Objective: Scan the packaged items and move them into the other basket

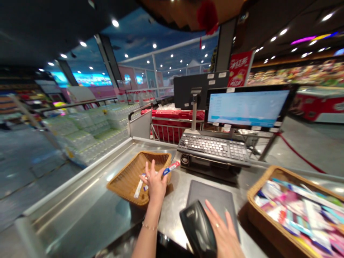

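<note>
My left hand [156,183] reaches over a shallow brown wicker basket [125,172]. Between its thumb and a finger is a slim blue-and-red packet [171,167]; the other fingers are spread. A few slim white and blue packets [138,188] lie inside that basket. At the lower middle, my right hand [224,231] has its fingers stretched out over a dark grey mat [211,195]. Right against it is a black handheld barcode scanner [198,227], which hides the thumb side. Whether the thumb touches the scanner is hidden.
A second wicker basket [264,175], full of colourful packets, stands at the right. Behind the mat are a keyboard [215,145] and a lit monitor [247,105]. The metal counter [88,215] has a raised rim on the left. A cart [141,125] stands beyond it.
</note>
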Demonstrator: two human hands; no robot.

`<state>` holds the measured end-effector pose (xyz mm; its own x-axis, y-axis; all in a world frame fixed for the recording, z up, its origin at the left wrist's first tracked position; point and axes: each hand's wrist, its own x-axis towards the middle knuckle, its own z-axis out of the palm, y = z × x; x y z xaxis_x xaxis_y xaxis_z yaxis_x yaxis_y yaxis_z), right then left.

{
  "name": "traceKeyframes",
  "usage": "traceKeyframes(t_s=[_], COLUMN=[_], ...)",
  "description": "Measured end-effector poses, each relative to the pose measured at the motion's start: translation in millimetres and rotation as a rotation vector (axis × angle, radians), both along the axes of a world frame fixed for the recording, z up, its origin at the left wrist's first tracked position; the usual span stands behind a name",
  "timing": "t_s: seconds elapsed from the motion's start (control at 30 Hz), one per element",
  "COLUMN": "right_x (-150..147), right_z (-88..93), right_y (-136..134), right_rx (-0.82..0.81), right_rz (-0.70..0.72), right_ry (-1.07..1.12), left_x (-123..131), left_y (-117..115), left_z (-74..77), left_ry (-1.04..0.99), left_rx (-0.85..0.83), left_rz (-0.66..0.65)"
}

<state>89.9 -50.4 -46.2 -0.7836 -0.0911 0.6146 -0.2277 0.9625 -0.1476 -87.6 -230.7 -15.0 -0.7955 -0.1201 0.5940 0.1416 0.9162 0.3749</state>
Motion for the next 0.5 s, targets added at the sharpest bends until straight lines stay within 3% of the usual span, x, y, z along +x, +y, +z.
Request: traceKeyframes(t_s=[0.5], right_x=[0.0], right_z=[-10.5], right_y=[0.8], right_rx=[0.018], right_rz=[0.0], right_ry=[0.027], left_x=[-1.9], left_y=[-11.3], left_z=[-0.5], left_ry=[-0.044], left_rx=[0.012], left_rz=[0.146])
